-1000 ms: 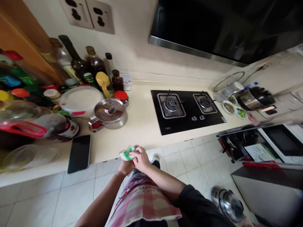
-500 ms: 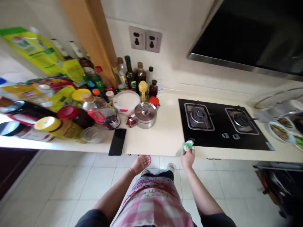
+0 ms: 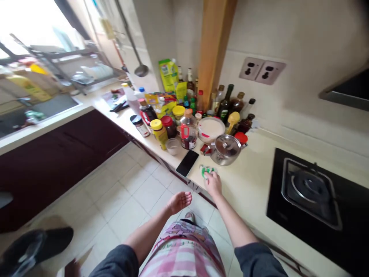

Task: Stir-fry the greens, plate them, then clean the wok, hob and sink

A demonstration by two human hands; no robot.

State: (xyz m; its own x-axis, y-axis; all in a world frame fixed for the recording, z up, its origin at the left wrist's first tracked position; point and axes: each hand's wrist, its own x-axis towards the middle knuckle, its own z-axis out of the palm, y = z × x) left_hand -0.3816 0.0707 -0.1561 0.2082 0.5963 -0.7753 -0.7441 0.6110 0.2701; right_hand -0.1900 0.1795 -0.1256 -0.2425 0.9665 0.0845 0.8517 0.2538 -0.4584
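My right hand presses a crumpled green and white cloth onto the cream countertop, between the phone and the steel pot. Its fingers are closed on the cloth. My left hand hovers in front of the counter edge, palm up, fingers stretched out, with nothing in it. A black phone lies flat just left of the cloth. Behind the cloth stands a lidded steel pot with its handle toward the left.
Bottles, jars and a white-lidded tub crowd the counter's back and left. A small clear cup stands near the front edge. The black gas hob is at right, the sink at far left. A ladle hangs on the wall.
My view has swung left, bringing in the sink. My right hand has moved the cloth left along the counter, from beside the hob to near the phone. My left hand stays open.
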